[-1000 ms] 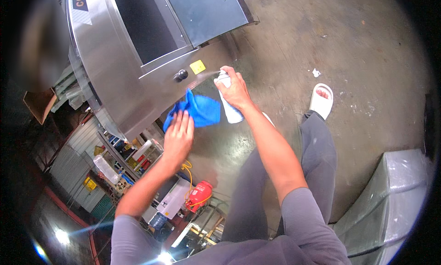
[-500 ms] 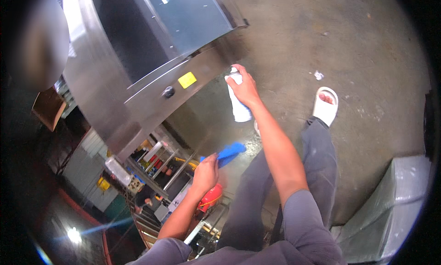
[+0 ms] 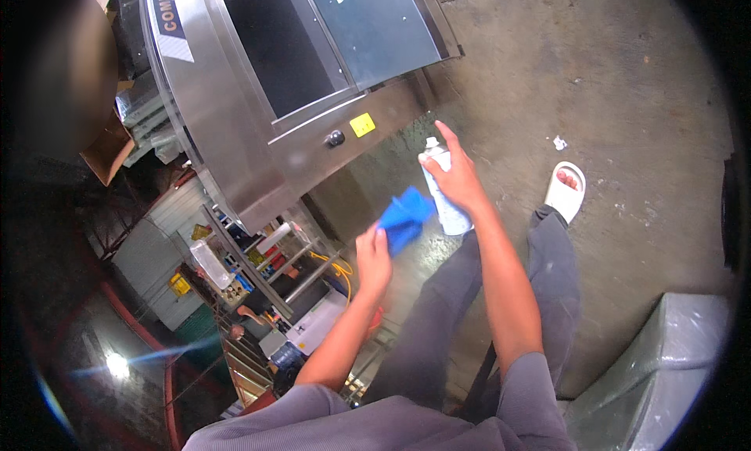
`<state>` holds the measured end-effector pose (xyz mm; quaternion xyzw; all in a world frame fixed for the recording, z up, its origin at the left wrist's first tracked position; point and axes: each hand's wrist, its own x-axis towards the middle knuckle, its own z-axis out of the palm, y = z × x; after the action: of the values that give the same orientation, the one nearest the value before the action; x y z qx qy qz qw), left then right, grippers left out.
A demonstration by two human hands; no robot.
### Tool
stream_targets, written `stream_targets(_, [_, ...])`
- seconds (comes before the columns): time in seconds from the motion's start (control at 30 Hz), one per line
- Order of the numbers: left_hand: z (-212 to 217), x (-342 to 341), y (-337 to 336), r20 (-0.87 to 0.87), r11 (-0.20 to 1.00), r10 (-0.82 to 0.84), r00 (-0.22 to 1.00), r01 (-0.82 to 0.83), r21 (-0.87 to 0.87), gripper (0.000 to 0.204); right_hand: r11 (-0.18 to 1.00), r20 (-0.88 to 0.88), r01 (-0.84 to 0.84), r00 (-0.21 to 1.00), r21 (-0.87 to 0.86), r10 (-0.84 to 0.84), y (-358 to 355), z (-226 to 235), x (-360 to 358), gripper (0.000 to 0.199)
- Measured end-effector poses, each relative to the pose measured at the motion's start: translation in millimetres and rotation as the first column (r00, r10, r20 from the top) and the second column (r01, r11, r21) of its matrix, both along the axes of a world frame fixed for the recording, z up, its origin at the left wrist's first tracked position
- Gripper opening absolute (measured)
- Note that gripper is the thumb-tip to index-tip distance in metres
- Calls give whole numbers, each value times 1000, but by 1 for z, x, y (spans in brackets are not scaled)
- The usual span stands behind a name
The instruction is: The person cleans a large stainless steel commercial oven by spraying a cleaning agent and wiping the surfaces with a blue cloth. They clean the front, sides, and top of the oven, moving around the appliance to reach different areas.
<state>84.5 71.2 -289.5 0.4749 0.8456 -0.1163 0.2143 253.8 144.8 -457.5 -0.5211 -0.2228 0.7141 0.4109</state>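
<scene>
From the head view, my right hand (image 3: pixel 458 181) has its grip closed around a white spray can (image 3: pixel 444 193), index finger lifted near the nozzle, the can upright and held out over the concrete floor (image 3: pixel 626 83). My left hand (image 3: pixel 374 259) pinches a blue cloth (image 3: pixel 404 216) in a closed grip, just beside the can and lower. Both sit in front of the stainless steel machine (image 3: pixel 235 138), near its front panel with the black knob (image 3: pixel 335 138) and yellow label (image 3: pixel 362 125).

I judge the main risk to be spray drifting onto the knob or the label, since the nozzle's aim is hard to tell. The cloth hangs loosely from my fingertips and could slip. My white sandal (image 3: pixel 565 189) stands on a damp-looking patch, so I could slide.
</scene>
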Motion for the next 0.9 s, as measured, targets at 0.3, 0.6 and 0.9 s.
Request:
stream_targets(0.3, [-49,43,50,652,905,367,663,-416,-85,38,951,11,258,966,-173,-260,-71,73,-49,77])
stream_targets(0.6, [-42,5,51,724,997,35,689,-79,27,60,975,-102,76,990,-207,-99,-43,61,-53,66])
stream_targets(0.9, [13,-58,31,626,967,-234,744,112,228,88,994,-329,58,944,97,-23,21,61,-85,31])
